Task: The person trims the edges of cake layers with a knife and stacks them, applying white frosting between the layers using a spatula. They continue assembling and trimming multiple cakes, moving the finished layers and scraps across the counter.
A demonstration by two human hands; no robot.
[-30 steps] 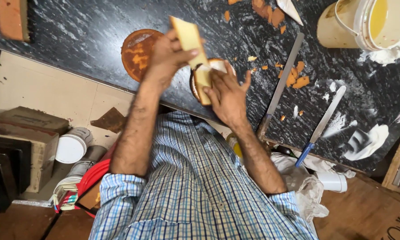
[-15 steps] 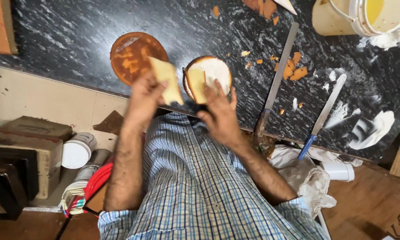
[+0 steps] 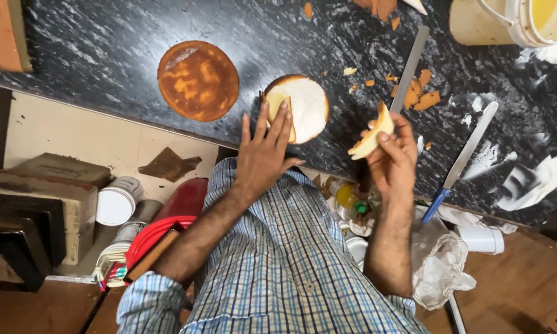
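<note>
A small round cake (image 3: 306,102) topped with white cream sits on the black marbled counter (image 3: 93,49). My left hand (image 3: 265,151) lies flat with its fingers spread on the cake's left edge. It presses a pale yellow cake slice (image 3: 277,102) there. To the right of the cake, my right hand (image 3: 391,154) is raised just above the counter's edge and grips a curved pale yellow cake piece (image 3: 370,135). A round brown cake layer (image 3: 198,80) lies to the left of the cake, apart from both hands.
A long metal blade (image 3: 409,68) and a blue-handled palette knife (image 3: 467,154) lie on the right among orange-brown crumbs (image 3: 425,98) and cream smears (image 3: 532,179). A cream bucket (image 3: 476,21) stands top right. Below the counter are tins (image 3: 114,201), boxes and a plastic bag (image 3: 439,266).
My left hand brought the yellow slice down from the air onto the cake's left edge. My right hand left the cake and moved right, now holding a cake piece.
</note>
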